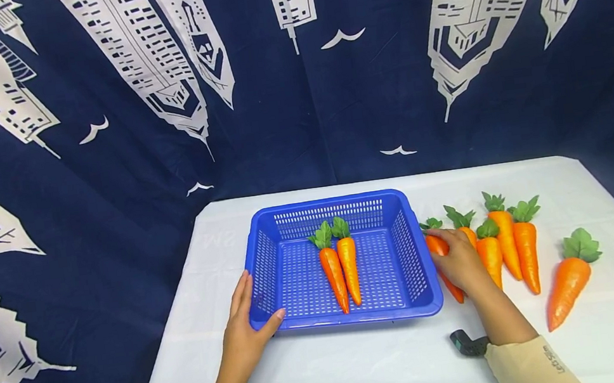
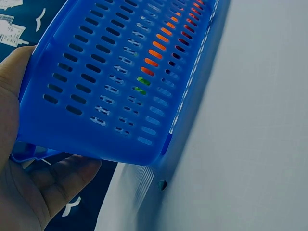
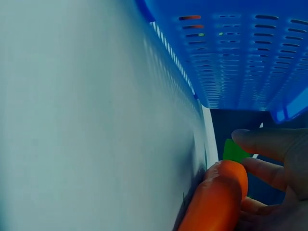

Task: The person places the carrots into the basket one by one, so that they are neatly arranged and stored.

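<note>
A blue plastic basket with slotted walls stands on the table, and two carrots with green leaves, one red-orange carrot and one orange carrot, lie in it. At its front left corner, my left hand rests against the rim with thumb and fingers spread. Beyond the basket's right wall, my right hand reaches over a red-orange carrot lying on the table. Its fingers touch or nearly touch the carrot's leafy end, while the thumb stands apart from the carrot.
Several more carrots lie right of my right hand, among them a long orange carrot and a thick carrot farther right. A white cloth covers the table. Behind it hangs a dark blue curtain with white building prints.
</note>
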A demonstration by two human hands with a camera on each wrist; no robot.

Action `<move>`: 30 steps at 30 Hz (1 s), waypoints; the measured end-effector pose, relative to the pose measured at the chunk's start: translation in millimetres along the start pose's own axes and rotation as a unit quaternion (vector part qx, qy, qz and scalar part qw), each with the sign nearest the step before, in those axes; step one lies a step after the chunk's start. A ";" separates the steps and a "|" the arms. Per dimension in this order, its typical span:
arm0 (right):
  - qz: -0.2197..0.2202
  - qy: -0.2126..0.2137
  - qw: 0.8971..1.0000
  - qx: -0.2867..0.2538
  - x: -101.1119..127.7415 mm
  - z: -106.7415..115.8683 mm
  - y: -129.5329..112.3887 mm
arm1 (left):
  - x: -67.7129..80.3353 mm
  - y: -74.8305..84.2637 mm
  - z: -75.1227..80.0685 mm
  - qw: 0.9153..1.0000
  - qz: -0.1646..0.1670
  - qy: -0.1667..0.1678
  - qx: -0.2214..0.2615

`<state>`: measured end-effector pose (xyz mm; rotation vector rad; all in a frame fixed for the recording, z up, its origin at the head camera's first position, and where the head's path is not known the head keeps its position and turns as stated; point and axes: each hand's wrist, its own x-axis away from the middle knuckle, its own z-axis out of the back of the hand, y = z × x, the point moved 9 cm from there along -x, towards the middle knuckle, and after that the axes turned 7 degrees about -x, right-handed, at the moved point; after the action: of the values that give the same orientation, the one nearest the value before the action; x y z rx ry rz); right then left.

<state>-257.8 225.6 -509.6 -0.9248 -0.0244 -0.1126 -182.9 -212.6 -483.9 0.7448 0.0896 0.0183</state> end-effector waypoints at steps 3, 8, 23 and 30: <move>-0.005 -0.010 1.000 0.003 -0.3 -2.2 2.9 | 0.4 0.0 0.2 1.000 0.000 0.001 0.002; -0.009 -0.013 1.000 0.011 -0.8 -2.2 5.5 | 0.4 0.0 0.8 1.000 -0.002 0.005 0.004; -0.012 -0.001 0.998 -0.070 -0.4 16.6 2.6 | 0.3 0.4 0.7 1.000 -0.006 0.007 0.011; -0.036 0.006 0.994 -0.104 -1.1 29.9 4.5 | -0.2 -0.5 0.2 1.000 -0.002 0.003 0.008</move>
<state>-257.7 252.2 -495.3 -1.1327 -0.0359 -0.1905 -183.1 -213.1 -484.0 0.7607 0.0975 0.0160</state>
